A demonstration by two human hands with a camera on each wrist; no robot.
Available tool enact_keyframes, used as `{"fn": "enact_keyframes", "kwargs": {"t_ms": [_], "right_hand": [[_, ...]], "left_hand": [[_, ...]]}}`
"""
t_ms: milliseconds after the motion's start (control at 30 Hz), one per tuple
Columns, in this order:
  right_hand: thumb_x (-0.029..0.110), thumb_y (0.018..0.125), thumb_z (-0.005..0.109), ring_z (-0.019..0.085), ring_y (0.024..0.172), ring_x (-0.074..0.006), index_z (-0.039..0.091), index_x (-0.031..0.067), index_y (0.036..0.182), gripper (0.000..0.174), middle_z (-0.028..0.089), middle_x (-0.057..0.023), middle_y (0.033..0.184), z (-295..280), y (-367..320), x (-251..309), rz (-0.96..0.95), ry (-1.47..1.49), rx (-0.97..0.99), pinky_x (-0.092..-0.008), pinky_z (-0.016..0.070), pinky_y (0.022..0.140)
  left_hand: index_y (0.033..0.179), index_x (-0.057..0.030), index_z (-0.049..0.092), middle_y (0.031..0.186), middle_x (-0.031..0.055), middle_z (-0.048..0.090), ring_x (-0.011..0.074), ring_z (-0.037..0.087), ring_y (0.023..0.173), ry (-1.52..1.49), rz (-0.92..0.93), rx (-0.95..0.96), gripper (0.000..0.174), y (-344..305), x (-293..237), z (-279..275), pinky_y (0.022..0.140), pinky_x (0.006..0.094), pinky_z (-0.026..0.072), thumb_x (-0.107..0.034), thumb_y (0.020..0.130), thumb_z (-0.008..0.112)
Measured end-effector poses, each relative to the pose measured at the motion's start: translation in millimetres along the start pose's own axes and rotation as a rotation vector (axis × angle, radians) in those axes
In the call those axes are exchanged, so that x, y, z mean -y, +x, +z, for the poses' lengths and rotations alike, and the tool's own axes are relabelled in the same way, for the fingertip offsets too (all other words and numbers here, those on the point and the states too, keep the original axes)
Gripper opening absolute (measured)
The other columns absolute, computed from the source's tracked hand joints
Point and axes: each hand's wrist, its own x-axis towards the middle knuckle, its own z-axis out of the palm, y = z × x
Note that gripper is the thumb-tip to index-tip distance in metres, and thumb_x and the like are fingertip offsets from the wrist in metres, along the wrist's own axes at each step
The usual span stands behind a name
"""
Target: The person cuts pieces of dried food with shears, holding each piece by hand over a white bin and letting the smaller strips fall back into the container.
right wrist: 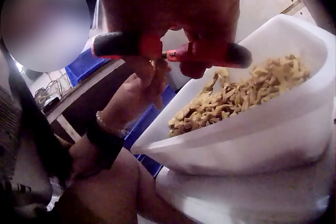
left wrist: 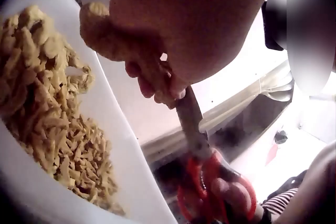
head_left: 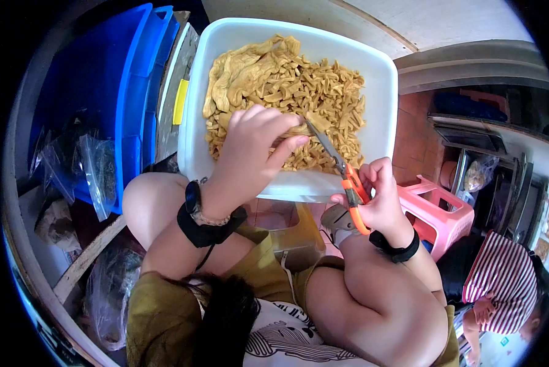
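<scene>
Over a white tub (head_left: 381,79), the left hand (head_left: 250,150) pinches a strip of tan, wrinkled food (left wrist: 107,37) between thumb and fingers. The right hand (head_left: 381,199) grips orange-handled scissors (head_left: 354,189), fingers and thumb at the handles. The scissor blades reach the held strip beside the left fingertips, in the head and left wrist views. Below the hands, small cut pieces (head_left: 342,92) fill much of the tub, with larger uncut pieces (head_left: 241,73) heaped at its back left. In the right wrist view the right hand (right wrist: 173,8) covers part of the scissors.
Blue crates (head_left: 134,92) stand left of the tub, with plastic bags (head_left: 97,171) by them. A pink stool (head_left: 440,211) is at the right. Another person in a striped shirt (head_left: 501,269) is at the lower right. The wearer's knees are below the tub.
</scene>
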Motion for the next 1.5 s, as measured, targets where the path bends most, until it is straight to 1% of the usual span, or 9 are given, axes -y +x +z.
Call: {"fn": "enact_keyframes", "kwargs": {"t_ms": [100, 233, 300, 367, 467, 567, 667, 1033, 1500], "right_hand": [[0.013, 0.065, 0.088, 0.044, 0.067, -0.0081, 0.026, 0.0123, 0.090, 0.067, 0.043, -0.0016, 0.079, -3, 0, 0, -0.063, -0.009, -0.036, -0.0218, 0.0387, 0.058], [0.026, 0.063, 0.090, 0.040, 0.060, -0.0091, 0.032, 0.0099, 0.088, 0.065, 0.043, -0.0015, 0.076, -1, 2, -12, -0.044, 0.156, -0.118, -0.0247, 0.0374, 0.051], [0.026, 0.066, 0.088, 0.045, 0.064, -0.0086, 0.033, 0.0096, 0.094, 0.063, 0.047, -0.0022, 0.083, -3, 1, -13, 0.006, 0.183, 0.003, -0.0241, 0.0410, 0.055], [0.026, 0.068, 0.086, 0.047, 0.067, -0.0093, 0.033, 0.0094, 0.097, 0.063, 0.047, -0.0032, 0.087, -6, 1, -7, 0.023, 0.226, 0.068, -0.0247, 0.0425, 0.058], [0.025, 0.071, 0.084, 0.049, 0.074, -0.0110, 0.032, 0.0091, 0.102, 0.063, 0.048, -0.0052, 0.093, -8, 5, -1, -0.034, 0.220, 0.169, -0.0257, 0.0443, 0.065], [0.025, 0.072, 0.083, 0.049, 0.079, -0.0127, 0.031, 0.0088, 0.104, 0.063, 0.048, -0.0068, 0.096, -7, 7, 3, -0.108, 0.182, 0.217, -0.0266, 0.0443, 0.070], [0.023, 0.073, 0.083, 0.048, 0.078, -0.0127, 0.032, 0.0088, 0.102, 0.061, 0.046, -0.0064, 0.094, -7, 4, 1, -0.063, 0.230, 0.216, -0.0266, 0.0435, 0.069], [0.014, 0.075, 0.081, 0.039, 0.058, -0.0059, 0.033, 0.0098, 0.096, 0.053, 0.041, 0.0014, 0.073, 1, 2, -11, -0.013, 0.184, 0.014, -0.0207, 0.0342, 0.051], [0.028, 0.074, 0.082, 0.044, 0.066, -0.0064, 0.027, 0.0115, 0.103, 0.064, 0.049, 0.0000, 0.078, -12, 0, -7, 0.018, 0.408, 0.305, -0.0207, 0.0370, 0.057]], "left_hand": [[0.096, -0.0088, 0.065, 0.087, 0.0050, 0.062, 0.0225, 0.054, 0.085, -0.056, -0.003, -0.092, 0.023, 4, -1, -3, 0.083, 0.0389, 0.0325, -0.030, 0.087, 0.062], [0.103, -0.0099, 0.067, 0.088, 0.0050, 0.063, 0.0178, 0.054, 0.083, -0.253, -0.201, 0.108, 0.026, 9, 0, -13, 0.087, 0.0367, 0.0300, -0.030, 0.088, 0.062], [0.106, -0.0099, 0.067, 0.088, 0.0051, 0.064, 0.0167, 0.054, 0.080, -0.319, -0.227, 0.152, 0.027, 9, -1, -13, 0.088, 0.0360, 0.0288, -0.029, 0.088, 0.062], [0.107, -0.0049, 0.066, 0.081, 0.0036, 0.062, 0.0107, 0.052, 0.071, -0.543, -0.232, 0.173, 0.027, 6, 3, -9, 0.082, 0.0323, 0.0342, -0.025, 0.090, 0.061], [0.105, 0.0026, 0.064, 0.078, 0.0036, 0.060, 0.0097, 0.054, 0.078, -0.759, -0.357, 0.341, 0.025, 6, -3, -14, 0.072, 0.0258, 0.0426, -0.016, 0.090, 0.060], [0.105, 0.0042, 0.064, 0.084, 0.0029, 0.062, 0.0094, 0.055, 0.081, -0.933, -0.438, 0.438, 0.027, 6, -2, -10, 0.075, 0.0250, 0.0431, -0.018, 0.090, 0.061], [0.102, 0.0039, 0.065, 0.075, -0.0033, 0.055, 0.0042, 0.048, 0.070, -0.971, -0.442, 0.382, 0.027, 1, 2, 2, 0.061, 0.0225, 0.0407, -0.021, 0.092, 0.059], [0.089, -0.0003, 0.061, 0.075, -0.0026, 0.053, 0.0074, 0.047, 0.069, -1.041, -0.609, 0.226, 0.026, 9, 14, -6, 0.064, 0.0216, 0.0400, -0.025, 0.093, 0.056], [0.086, -0.0028, 0.064, 0.074, -0.0006, 0.057, 0.0060, 0.046, 0.065, -1.146, -0.619, 0.103, 0.028, 7, 15, -9, 0.060, 0.0209, 0.0377, -0.028, 0.092, 0.053]]}}
